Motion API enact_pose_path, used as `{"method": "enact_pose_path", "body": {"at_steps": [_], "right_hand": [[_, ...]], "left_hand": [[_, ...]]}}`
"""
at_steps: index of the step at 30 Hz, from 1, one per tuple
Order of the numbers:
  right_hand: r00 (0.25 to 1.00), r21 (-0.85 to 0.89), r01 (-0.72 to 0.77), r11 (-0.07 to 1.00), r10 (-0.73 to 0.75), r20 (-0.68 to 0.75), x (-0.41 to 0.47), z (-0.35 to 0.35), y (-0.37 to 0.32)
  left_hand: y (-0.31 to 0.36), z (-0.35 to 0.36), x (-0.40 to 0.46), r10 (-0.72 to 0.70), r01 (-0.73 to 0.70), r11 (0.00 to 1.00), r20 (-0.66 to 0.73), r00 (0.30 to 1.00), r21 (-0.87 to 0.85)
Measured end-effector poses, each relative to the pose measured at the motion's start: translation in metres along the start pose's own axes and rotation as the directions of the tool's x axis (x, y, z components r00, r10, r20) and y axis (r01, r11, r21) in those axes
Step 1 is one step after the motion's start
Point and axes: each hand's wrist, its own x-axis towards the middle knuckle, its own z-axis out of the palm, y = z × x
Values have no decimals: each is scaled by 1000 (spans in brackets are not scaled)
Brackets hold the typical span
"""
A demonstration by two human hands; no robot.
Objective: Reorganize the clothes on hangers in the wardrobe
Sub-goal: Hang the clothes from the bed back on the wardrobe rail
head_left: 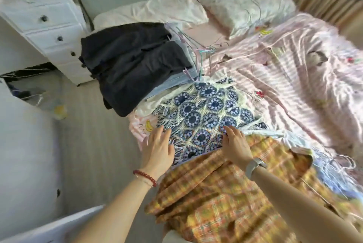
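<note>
Across the near edge of the bed (294, 77), at about 6 o'clock, lies a rumpled orange-and-yellow plaid shirt (216, 193) of soft woven cloth, its lower part cut off by the frame. Just beyond it, toward 12 o'clock, is a blue-and-cream crocheted garment (204, 113) made of round openwork motifs, with a loose fringe along its 9 o'clock side. The left hand (157, 150), a red bead bracelet (145, 177) on its wrist, hovers at that fringe with fingers straight and spread, its grip wide; whether it touches the yarn is unclear. The right hand (235, 148), wearing a pale grey wristwatch (255, 166), lies flat where the crochet meets the plaid, fingers straight, grip wide and holding nothing. At 11 o'clock a folded stack of dark charcoal clothes (133, 64) sits over pale blue layers, with thin pastel wire hangers (198, 52) poking out at its 3 o'clock side. A pink striped satin-like cover (284, 69) is blurred by motion. Two white pillows (245, 5) lie at 12 o'clock, and a white chest of drawers (49, 32) with dark knobs stands at 10 o'clock.
</note>
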Motion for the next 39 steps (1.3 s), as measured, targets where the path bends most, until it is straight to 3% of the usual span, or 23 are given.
{"method": "enact_pose_path", "body": {"at_steps": [8, 13, 19, 23, 25, 29, 32, 33, 35, 37, 39], "right_hand": [[917, 204, -394, 896, 398, 24, 110, -8, 112], [832, 341, -550, 763, 535, 146, 166, 3, 166], [788, 380, -607, 698, 593, 168, 199, 18, 179], [769, 585, -504, 635, 638, -30, 191, 16, 170], [747, 659, -407, 633, 646, -159, 176, 17, 164], [734, 728, -249, 639, 615, -288, 148, 9, 156], [801, 710, -169, 684, 515, -306, 129, 4, 155], [819, 703, -144, 696, 482, -310, 124, 2, 154], [834, 687, -105, 719, 440, -333, 118, 0, 153], [832, 667, -96, 739, 427, -354, 115, -1, 153], [844, 634, -117, 764, 414, -342, 112, -1, 152]], "left_hand": [[60, 76, 113, 84, -102, 993, 279, 957, 52], [76, 126, 158, 106, -172, 979, 441, 891, 111], [65, 154, 168, 74, -213, 958, 555, 828, 191], [70, 147, 172, 71, -198, 967, 573, 816, 162], [79, 134, 177, 123, -202, 973, 498, 859, 107], [107, 90, 213, 278, -279, 960, 60, 959, 11], [130, 50, 254, 438, -409, 897, -204, 876, 169], [136, 39, 267, 480, -428, 868, -203, 853, 251], [144, 21, 286, 516, -457, 804, -66, 854, 380], [143, 11, 295, 480, -494, 795, 134, 867, 352], [132, 4, 289, 459, -505, 829, 222, 860, 242]]}}
